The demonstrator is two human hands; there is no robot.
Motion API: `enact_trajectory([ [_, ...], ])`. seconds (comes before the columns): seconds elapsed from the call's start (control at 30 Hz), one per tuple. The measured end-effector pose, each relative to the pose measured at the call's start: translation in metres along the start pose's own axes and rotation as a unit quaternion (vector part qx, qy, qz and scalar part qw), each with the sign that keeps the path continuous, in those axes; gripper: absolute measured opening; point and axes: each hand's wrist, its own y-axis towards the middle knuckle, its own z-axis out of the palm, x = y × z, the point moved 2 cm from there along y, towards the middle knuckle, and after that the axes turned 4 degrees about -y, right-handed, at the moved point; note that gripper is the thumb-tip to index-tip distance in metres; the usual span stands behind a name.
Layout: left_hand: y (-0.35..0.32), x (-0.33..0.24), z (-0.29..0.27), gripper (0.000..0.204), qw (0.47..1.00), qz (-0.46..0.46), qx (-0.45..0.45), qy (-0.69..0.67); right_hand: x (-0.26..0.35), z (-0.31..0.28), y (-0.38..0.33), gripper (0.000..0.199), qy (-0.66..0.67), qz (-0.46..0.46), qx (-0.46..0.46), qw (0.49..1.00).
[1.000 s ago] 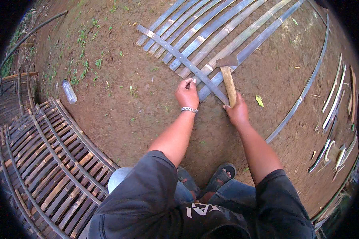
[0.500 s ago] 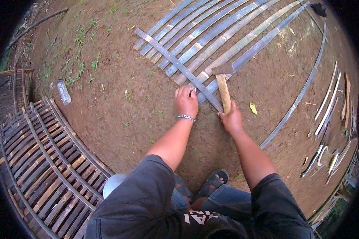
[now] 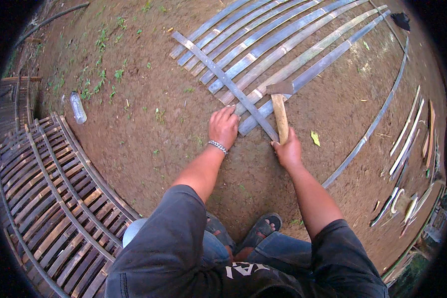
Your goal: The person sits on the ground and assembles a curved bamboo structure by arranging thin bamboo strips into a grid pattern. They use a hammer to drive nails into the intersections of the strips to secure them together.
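Observation:
My right hand [image 3: 287, 148] is closed round the wooden handle of a hammer [image 3: 280, 116], its dark metal head resting over one of the bamboo slats. My left hand [image 3: 223, 127] has its fingers curled over the near end of a bamboo slat [image 3: 257, 94]; the fingertips are partly hidden. Several split bamboo slats [image 3: 263, 47] lie side by side on the ground, running away to the upper right. Across their near ends lies a grey bamboo crosspiece [image 3: 223, 79] with small marks along it, its lower end close to my right hand.
A slatted bamboo panel [image 3: 59, 198] stands at the left, with a clear plastic bottle [image 3: 78, 108] above it. On the right lie a long curved bamboo strip [image 3: 377, 121], several thin offcuts [image 3: 407, 134] and a yellow leaf [image 3: 315, 138]. My sandalled feet [image 3: 263, 228] are below.
My left hand has shifted slightly left and down, onto the near slat end; the end of the outermost slat now shows. My right hand and the hammer have barely moved.

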Motion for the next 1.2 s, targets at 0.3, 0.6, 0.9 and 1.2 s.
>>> enact_trajectory([
  [0.3, -0.003, 0.007, 0.006, 0.012, 0.999, 0.012, -0.008, -0.035, -0.006, 0.004, 0.001, 0.067, -0.016, -0.013, -0.023, 1.0],
  [0.6, -0.006, 0.006, 0.012, 0.008, 0.999, -0.015, -0.025, -0.037, -0.015, 0.01, 0.007, 0.065, -0.029, -0.036, -0.026, 0.999],
  [0.9, -0.005, 0.011, 0.013, 0.008, 0.999, -0.021, -0.02, -0.042, -0.008, 0.006, 0.004, 0.065, 0.02, 0.002, 0.0, 1.0],
  [1.2, 0.001, -0.01, 0.014, 0.008, 0.978, -0.133, -0.113, -0.116, -0.013, 0.007, 0.006, 0.063, 0.042, -0.017, -0.004, 0.999],
])
